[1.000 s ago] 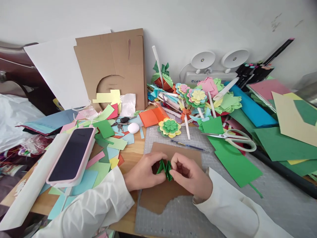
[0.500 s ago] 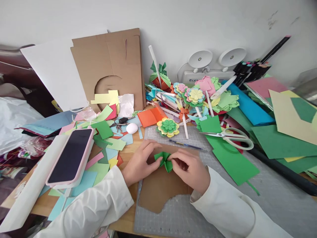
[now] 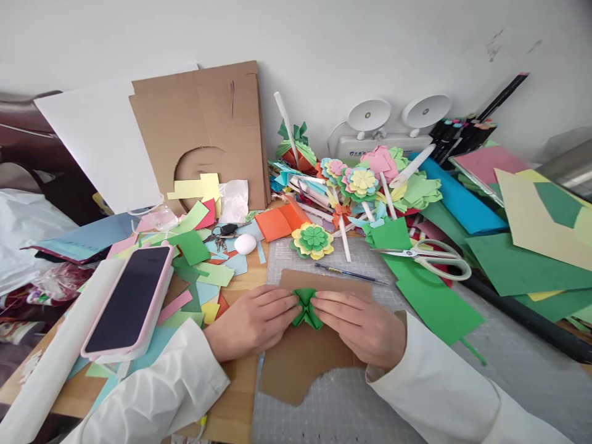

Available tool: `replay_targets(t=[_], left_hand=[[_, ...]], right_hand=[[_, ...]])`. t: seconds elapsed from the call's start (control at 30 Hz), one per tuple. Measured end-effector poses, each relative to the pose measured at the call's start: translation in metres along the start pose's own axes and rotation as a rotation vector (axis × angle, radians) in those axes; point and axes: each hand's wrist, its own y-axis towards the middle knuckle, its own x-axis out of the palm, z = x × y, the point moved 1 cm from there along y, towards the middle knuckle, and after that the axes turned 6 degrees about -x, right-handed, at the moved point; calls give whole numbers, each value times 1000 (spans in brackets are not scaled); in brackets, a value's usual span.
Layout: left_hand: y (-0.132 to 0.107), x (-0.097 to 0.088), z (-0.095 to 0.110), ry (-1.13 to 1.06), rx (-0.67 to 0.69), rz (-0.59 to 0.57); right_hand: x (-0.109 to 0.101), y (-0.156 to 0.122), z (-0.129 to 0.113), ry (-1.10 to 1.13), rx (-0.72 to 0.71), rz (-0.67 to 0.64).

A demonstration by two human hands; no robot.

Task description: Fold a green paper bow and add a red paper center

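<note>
A small green folded paper piece (image 3: 306,308) with several creased petals is held between both hands, over a brown cardboard sheet (image 3: 300,364). My left hand (image 3: 259,320) grips its left side, fingers closed together over the edge. On the opposite side, my right hand (image 3: 358,320) pinches it with fingers pressed together; both thumbs are largely hidden. The cardboard has a curved cut in its near edge and lies on a grey cutting mat (image 3: 333,401). Just beyond it lies a thin blue pen (image 3: 349,273).
Scissors (image 3: 430,256) lie on green paper at the right. Behind the mat are a layered paper flower (image 3: 312,240), an orange paper piece (image 3: 281,221) and keys (image 3: 226,234). A phone (image 3: 129,302) rests at the left among paper scraps. Cardboard sheets (image 3: 208,117) lean on the wall.
The fingers of both hands have straightened and closed flatter over the green paper's sides. My left hand's wrist has shifted left and lower. The camera view has tilted slightly.
</note>
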Motion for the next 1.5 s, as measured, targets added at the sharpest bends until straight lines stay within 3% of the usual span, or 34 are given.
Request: replay_targets(t=[0.2,0.43,0.8,1.2,1.5], left_hand=[[-4,-5,-1,-9,36,-167],[-7,-12,-4,-69,47,-246],[-15,-5,-8,-127,-17,-307],[-13,-5,-10,-138,-32,-338],[-14,-6,-9,-107,-42,-286]], right_hand=[[-3,-11,-1,36,47,-123],[-12,-13,1,129,83,-284],[-12,-17,-1,137,180,-228],[-12,-16,-3,133,236,-273],[-11,-14,-2,141,240,-258]])
